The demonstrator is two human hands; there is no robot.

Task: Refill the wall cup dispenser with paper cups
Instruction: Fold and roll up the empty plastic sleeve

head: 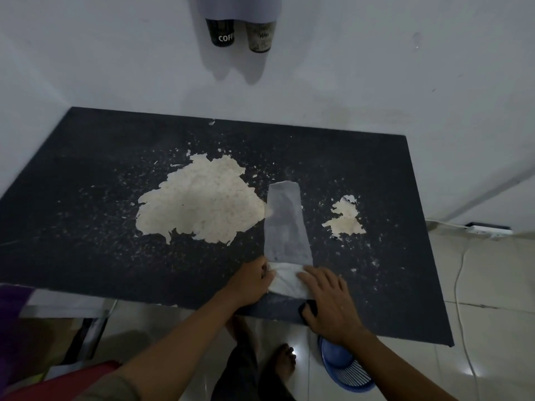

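The left hand lies at the near edge of the table, its fingers curled and pinching the left side of a crumpled white end of a long plastic sleeve. The right hand rests flat on the right side of the same crumpled end, fingers spread and straight, pressing it down on the surface; a small dark thing under its thumb cannot be identified. The sleeve is translucent and grey, narrow at the far end and wider toward the hands, and it lies flat on the table; whether it has any cups inside cannot be told. The table is a dark rectangular board with a speckled coating that has peeled in 2 pale, rough patches, a large one left of the sleeve and a small one to its right. On the white wall above the table hangs the cup dispenser, pale grey, only its lower part in view. From its bottom stick out 2 paper cups side by side: a black cup with white letters on the left and a beige cup with faded print on the right. On the tiled floor below the right hand lies a blue plastic basket with slits, and a white cable runs along the tiles.
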